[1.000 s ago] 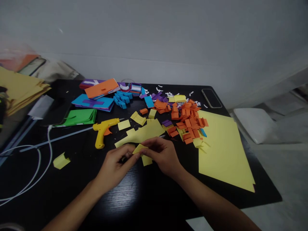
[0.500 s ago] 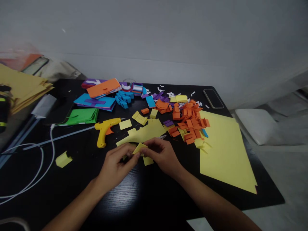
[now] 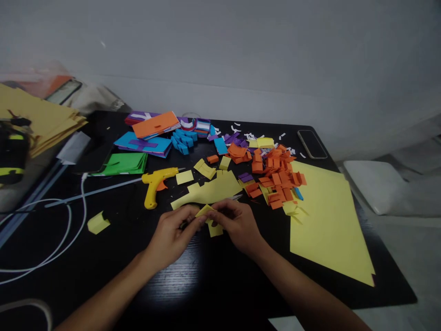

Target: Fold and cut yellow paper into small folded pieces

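Note:
Between my fingertips is a small folded piece of yellow paper [image 3: 204, 210]. My left hand [image 3: 176, 233] pinches its left side, and my right hand [image 3: 237, 222] grips its right side with thumb and fingers. Under the hands another yellow paper piece [image 3: 216, 228] lies on the table. Just beyond them is a cut yellow paper sheet [image 3: 220, 185] with notched edges, and the tip of a metal blade [image 3: 236, 197] shows beside my right hand. A yellow glue gun [image 3: 155, 184] rests to the left, its nozzle pointing right.
A heap of folded orange paper pieces [image 3: 279, 177] sits right of centre, next to large yellow sheets [image 3: 327, 225]. At the back are a phone [image 3: 312, 144], blue folded pieces [image 3: 183, 141] and stacked coloured paper packets [image 3: 156, 125]. A white cable [image 3: 84, 207] loops at left.
The view has shifted slightly, so everything on the table appears farther right. Both hands still hold the small yellow paper, with only slight finger movement.

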### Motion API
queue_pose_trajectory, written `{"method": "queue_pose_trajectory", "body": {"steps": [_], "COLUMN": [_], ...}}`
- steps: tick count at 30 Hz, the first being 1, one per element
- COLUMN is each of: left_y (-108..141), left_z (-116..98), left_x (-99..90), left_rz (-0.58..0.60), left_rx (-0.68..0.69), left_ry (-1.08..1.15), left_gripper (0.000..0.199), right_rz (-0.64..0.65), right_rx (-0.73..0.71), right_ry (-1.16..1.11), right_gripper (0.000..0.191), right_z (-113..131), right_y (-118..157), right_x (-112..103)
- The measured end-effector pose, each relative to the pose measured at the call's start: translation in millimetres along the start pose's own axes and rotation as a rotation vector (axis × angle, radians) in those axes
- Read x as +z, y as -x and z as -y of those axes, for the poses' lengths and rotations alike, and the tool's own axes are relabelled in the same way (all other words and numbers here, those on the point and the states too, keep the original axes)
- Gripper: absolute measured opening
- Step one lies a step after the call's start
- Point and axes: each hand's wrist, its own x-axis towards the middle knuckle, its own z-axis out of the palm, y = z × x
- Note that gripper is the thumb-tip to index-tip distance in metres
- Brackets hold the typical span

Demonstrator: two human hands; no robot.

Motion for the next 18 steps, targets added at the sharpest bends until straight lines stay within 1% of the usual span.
{"method": "queue_pose_trajectory", "body": {"steps": [6,10,13,16,18], "left_y": [0.2,1.1,1.1,0.4,-0.3], "left_z": [-1.2,-0.2,0.6,1.9,2.9], "left_x": [0.8,1.1,0.9,-0.8,-2.4], "left_rz": [-0.022,-0.037,-0.052,-0.052,-0.035], "left_rx": [-0.005,0.021,0.059,0.079,0.086], "left_ry": [0.037,-0.021,-0.069,-0.092,-0.111], "left_gripper": [0.018,0.015,0.012,0.010,0.010], "right_rz": [0.022,0.021,0.004,-0.004,0.023], "right_rx": [0.085,0.086,0.014,-0.110,-0.191], "right_ry": [-0.056,-0.045,0.057,0.265,0.416], "right_gripper": [0.026,0.026,0.020,0.013,0.010], "right_z": [4.7,4.6,2.4,0.4,0.2], "right_y": [-1.3,-0.1,1.6,2.1,1.6], "right_x": [-0.4,0.4,0.6,-1.0,-2.8]}}
